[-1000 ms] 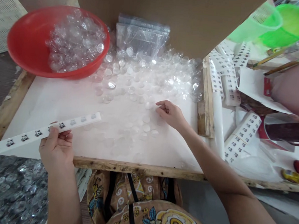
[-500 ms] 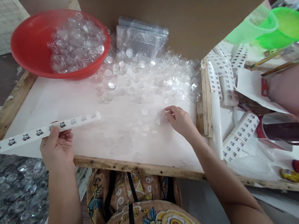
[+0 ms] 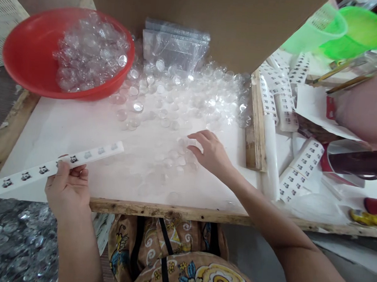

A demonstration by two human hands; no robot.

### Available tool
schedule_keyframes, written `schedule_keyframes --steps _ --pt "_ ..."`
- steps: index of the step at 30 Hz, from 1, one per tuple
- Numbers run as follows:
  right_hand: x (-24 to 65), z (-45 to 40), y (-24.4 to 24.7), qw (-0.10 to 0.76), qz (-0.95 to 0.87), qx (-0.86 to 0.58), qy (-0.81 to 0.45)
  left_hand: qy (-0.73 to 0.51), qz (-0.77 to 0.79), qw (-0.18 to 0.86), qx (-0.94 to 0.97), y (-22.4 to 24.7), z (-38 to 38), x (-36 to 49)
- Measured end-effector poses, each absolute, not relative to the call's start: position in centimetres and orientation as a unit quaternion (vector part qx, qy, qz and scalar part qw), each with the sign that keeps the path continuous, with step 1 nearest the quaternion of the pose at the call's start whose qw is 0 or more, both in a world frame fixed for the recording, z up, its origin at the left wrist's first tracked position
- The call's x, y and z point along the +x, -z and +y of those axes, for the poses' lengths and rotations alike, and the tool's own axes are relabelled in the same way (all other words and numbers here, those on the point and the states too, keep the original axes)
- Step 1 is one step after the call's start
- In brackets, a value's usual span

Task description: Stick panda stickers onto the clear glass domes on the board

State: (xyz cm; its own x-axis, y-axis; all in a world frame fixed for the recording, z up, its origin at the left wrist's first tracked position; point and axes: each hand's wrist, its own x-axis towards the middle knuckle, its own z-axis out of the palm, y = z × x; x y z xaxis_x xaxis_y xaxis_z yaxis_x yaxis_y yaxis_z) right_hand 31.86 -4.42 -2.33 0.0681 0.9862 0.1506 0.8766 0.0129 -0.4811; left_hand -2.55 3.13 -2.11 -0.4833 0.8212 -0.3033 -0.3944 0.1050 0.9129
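Note:
My left hand (image 3: 68,187) is closed on a long white strip of panda stickers (image 3: 43,169), pinched between thumb and fingers. The strip tilts up toward its right end, where the prints look paler. My right hand (image 3: 208,153) hovers low over the white tabletop (image 3: 116,179), thumb and index finger parted. Its fingertips are beside a clear disc (image 3: 182,142), and I see no firm grip on it. Several more clear domed discs (image 3: 177,161) lie under and in front of that hand, faint against the white surface.
A red basin (image 3: 27,54) of clear pieces stands at the back left. Loose clear pieces (image 3: 210,95) spread along a cardboard box (image 3: 203,10). A wooden strip (image 3: 255,149) edges the right side, with panda sticker sheets (image 3: 301,169) beyond. More clear pieces (image 3: 16,241) fill the lower left.
My right hand has moved left toward the clear discs, its thumb and index finger spreading wider. My left hand still grips the sticker strip, shifted slightly left in view.

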Motion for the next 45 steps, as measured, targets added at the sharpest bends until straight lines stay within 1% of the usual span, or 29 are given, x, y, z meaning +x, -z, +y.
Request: schedule_keyframes --steps 3,7,11,16,21,25,29,36,39,42,45 --pt "30.6 -2.8 3.3 0.244 -0.713 -0.649 -0.107 -0.644 0.573 0.472 0.185 2.1 3.1 -2.4" --pt "30.3 -2.9 4.3 0.240 -0.721 -0.640 -0.117 -0.646 0.567 0.476 0.185 2.2 3.1 -2.4" --pt "30.4 -3.9 4.4 0.248 -0.713 -0.644 -0.124 -0.641 0.568 0.480 0.189 2.1 3.0 -2.5" --pt "29.9 -3.5 4.1 0.235 -0.722 -0.638 -0.126 -0.637 0.571 0.483 0.190 2.2 3.1 -2.5" --pt "29.6 -3.6 3.2 0.275 -0.710 -0.636 -0.125 -0.654 0.557 0.475 0.188 2.5 3.1 -2.5" --pt "28.4 -3.9 1.9 0.300 -0.694 -0.630 -0.179 -0.667 0.547 0.466 0.197 2.3 2.3 -2.3" --pt "25.7 -3.1 0.2 0.326 -0.707 -0.586 -0.226 -0.662 0.547 0.454 0.237 1.9 0.7 -1.8" --pt "18.2 0.3 -2.1 0.370 -0.778 -0.440 -0.252 -0.643 0.556 0.437 0.293 1.6 -2.2 -2.0" --pt "15.1 1.4 -2.0 0.358 -0.804 -0.390 -0.272 -0.628 0.570 0.420 0.323 1.6 -3.0 -2.4" --pt "12.9 1.6 -1.2 0.346 -0.815 -0.370 -0.283 -0.618 0.578 0.412 0.338 1.6 -3.9 -2.8" --pt "11.8 0.9 0.0 0.336 -0.835 -0.370 -0.232 -0.614 0.581 0.424 0.326 1.7 -4.9 -3.1"
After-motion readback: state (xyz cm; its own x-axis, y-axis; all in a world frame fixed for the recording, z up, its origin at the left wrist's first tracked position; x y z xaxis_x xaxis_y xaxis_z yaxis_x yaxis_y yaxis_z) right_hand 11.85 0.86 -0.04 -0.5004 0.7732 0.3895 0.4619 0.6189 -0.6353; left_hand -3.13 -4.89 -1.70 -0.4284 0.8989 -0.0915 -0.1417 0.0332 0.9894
